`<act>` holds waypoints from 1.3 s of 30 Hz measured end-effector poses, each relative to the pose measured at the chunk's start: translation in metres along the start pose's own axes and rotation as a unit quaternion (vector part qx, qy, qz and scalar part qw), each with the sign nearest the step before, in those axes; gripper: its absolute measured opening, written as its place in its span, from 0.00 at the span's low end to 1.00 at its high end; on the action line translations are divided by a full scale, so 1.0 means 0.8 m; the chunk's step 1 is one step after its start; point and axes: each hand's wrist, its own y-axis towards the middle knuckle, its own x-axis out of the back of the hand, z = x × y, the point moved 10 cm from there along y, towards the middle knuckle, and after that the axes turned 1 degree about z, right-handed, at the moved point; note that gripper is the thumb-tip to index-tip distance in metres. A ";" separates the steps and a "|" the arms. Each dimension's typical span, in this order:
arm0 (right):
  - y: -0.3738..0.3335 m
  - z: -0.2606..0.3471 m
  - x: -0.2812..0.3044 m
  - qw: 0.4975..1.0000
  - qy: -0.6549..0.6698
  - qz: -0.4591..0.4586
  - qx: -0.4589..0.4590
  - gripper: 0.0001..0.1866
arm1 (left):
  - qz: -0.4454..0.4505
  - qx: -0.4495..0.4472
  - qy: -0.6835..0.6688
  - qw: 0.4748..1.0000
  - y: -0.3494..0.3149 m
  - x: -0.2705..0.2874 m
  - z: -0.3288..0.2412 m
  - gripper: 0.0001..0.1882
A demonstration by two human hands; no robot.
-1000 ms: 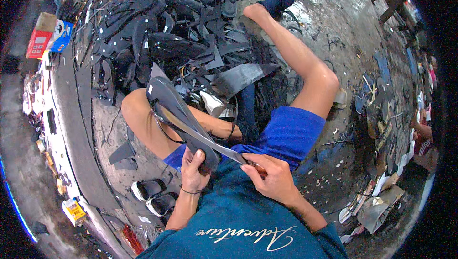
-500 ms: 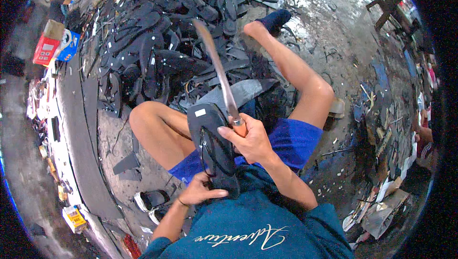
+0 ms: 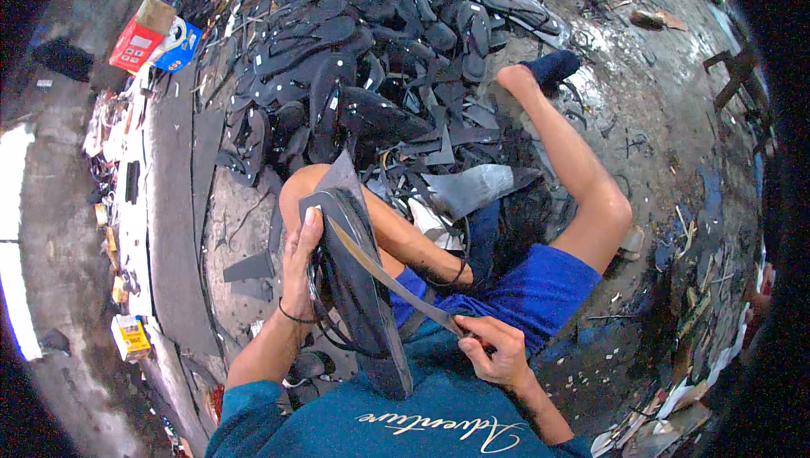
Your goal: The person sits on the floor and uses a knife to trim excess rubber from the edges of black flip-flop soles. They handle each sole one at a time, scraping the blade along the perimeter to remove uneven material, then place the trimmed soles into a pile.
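A black flip-flop leans across my lap, its toe end away from me and its heel against my shirt. My left hand is closed on its toe end along the left edge, thumb on top. A pointed flap of dark sole sheet sticks out past the toe. In my right hand is a long knife, gripped with its handle mostly hidden in the fingers. The narrow blade slants up and left across the flip-flop, its tip near the toe. Whether the edge is cutting in, I cannot tell.
A large heap of black flip-flops spreads beyond my knees. A grey sheet scrap lies between my legs. Red and blue boxes stand far left, a small yellow box nearer. Offcuts and debris litter the floor at right.
My left hand has moved from the heel to the toe end of a flip-flop, which now tilts over my lap. The raised knife has come down across it, my right hand lower and further right.
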 end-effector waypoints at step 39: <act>0.053 0.090 0.075 0.985 -0.128 0.113 0.010 0.15 | 0.347 0.009 0.258 0.901 -0.083 -0.103 0.015 0.16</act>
